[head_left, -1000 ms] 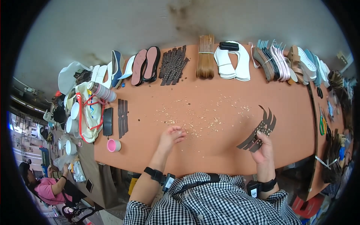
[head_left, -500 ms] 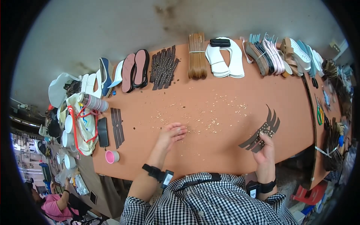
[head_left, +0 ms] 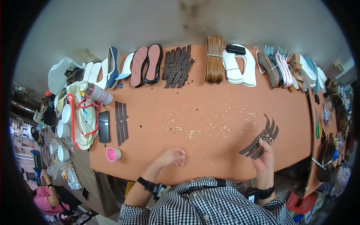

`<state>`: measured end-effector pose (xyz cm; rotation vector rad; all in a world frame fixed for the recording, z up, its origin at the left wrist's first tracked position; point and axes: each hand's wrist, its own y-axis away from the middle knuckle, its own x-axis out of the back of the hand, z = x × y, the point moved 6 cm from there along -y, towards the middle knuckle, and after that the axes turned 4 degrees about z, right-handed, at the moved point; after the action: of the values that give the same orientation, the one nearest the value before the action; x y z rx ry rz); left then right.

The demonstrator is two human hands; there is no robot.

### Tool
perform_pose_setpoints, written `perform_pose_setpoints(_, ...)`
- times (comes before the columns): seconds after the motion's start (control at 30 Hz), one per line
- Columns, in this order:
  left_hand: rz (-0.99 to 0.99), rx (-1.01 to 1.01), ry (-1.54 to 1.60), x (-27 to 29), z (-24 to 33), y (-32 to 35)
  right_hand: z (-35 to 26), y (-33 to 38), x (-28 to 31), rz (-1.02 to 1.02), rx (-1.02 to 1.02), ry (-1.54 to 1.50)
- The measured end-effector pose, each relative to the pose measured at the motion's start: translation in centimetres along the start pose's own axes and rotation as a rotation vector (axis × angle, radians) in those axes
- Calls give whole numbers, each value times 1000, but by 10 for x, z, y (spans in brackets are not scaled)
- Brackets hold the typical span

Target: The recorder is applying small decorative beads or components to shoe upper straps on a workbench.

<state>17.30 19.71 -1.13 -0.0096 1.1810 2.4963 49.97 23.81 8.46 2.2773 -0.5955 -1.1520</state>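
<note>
Head view: the strap piece (head_left: 269,135), dark and slit into narrow bands, is at the near right, above the bench (head_left: 292,112). The right hand (head_left: 265,154) grips it with the thumb on the studded middle; the band ends fan out free at both ends. The left hand (head_left: 173,157) is at near centre with its fingers curled, apart from the strap piece; whether anything is between the fingertips cannot be told. Gold studs (head_left: 195,133) lie scattered across the middle of the bench, beyond the left hand. At the left, flat dark bands (head_left: 122,123) lie just beyond a pink cup (head_left: 113,154). Handling, by judgement: the strap piece is light, thin and flexible; its loose bands probably bend and spread readily. Take hold at the joined middle, pinching lightly at the edge so that the studs stay uncovered. The loose studs are likely tiny, slippery and easily scattered; pinch them singly with the fingertips.
</note>
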Motion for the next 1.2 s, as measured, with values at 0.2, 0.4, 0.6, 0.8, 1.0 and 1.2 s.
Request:
perform_pose_setpoints(0.2, 211, -315, 174, -5, 38, -31, 1, 8, -16, 20, 23, 46)
perform_pose_setpoints(0.4, 134, -280, 315, -30, 61, -54, 0, 4, -3, 50, 17, 22)
perform_pose_setpoints(0.6, 266, -389, 576, -7, 73, -54, -1, -6, 0, 25, 20, 13)
perform_pose_setpoints(0.8, 544, -430, 409, 13, 54, -43, 3, -11, -4, 42, -8, -2)
perform_pose_setpoints(1.0, 696, -745, -411, -11, 69, -34, 12, -20, 1, 37, -77, 28)
perform_pose_setpoints(1.2, 728, -846, -978, -42, 78, -22, 8, -22, 10, 30, -56, 31)
